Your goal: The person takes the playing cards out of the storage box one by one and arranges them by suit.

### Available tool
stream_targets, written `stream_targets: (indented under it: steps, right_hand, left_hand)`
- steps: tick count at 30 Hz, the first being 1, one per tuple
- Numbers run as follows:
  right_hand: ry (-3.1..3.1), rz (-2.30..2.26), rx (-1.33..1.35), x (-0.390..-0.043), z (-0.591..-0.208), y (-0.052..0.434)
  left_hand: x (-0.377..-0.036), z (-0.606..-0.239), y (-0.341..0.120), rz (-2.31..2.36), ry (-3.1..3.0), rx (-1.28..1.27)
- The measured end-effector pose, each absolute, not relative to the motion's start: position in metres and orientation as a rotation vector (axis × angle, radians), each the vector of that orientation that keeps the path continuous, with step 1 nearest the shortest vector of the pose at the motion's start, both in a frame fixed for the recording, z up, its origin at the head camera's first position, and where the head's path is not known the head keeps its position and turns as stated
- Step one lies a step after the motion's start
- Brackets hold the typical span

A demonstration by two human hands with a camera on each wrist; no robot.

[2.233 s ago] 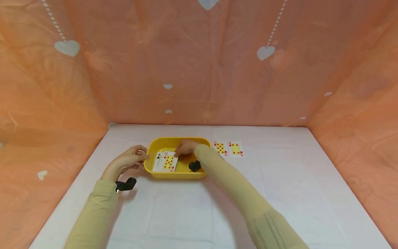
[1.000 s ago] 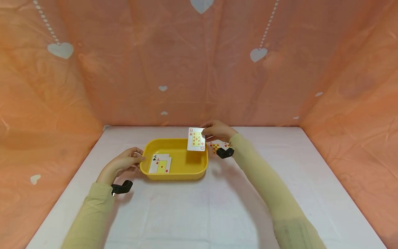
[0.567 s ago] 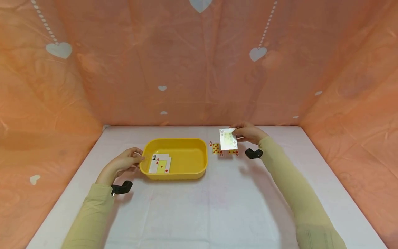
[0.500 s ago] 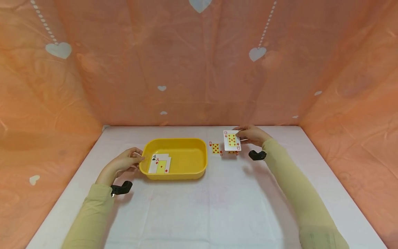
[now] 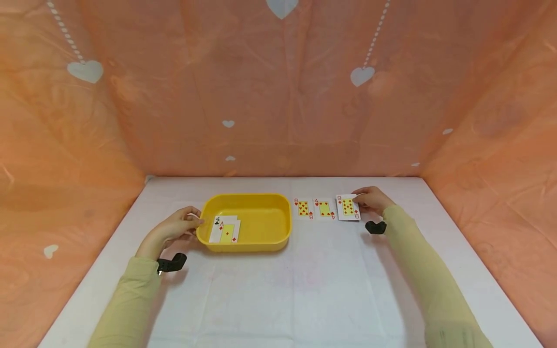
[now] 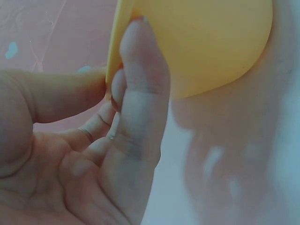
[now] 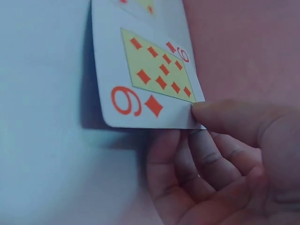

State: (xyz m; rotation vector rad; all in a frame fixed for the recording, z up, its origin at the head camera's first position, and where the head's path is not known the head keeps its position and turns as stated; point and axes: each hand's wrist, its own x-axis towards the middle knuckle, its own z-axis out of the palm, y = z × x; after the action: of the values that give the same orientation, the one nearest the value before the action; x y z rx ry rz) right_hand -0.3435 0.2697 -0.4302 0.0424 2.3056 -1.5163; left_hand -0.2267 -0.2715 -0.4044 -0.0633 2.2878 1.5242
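Observation:
My right hand pinches the nine of diamonds playing card by its right edge, thumb on the face and fingers beneath. In the head view that card is close over the white table, right of two face-up cards: the eight of hearts and the four of hearts. My left hand grips the left rim of a yellow tray, thumb and index finger pinching its wall in the left wrist view. Inside the tray, the ace of diamonds overlaps the four of clubs.
The white-covered table is bounded at the back and both sides by orange cloth with white hearts. A black wrist camera sits on the left wrist, another black camera on the right.
My right hand has lifted the nine of diamonds out of the tray, uncovering the ace of diamonds, and carried it right past the four of hearts, then lower. The left hand stays at the tray's rim.

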Motion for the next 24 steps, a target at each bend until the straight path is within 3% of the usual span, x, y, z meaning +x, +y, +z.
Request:
stream_targets:
  steps: [24]
  right_hand:
    - [2.562,-1.313,0.090,-0.3430,-0.4353,0.2651]
  left_hand:
    - [-0.2265,-0.4048,-0.2726,1.522,2.288,-0.066]
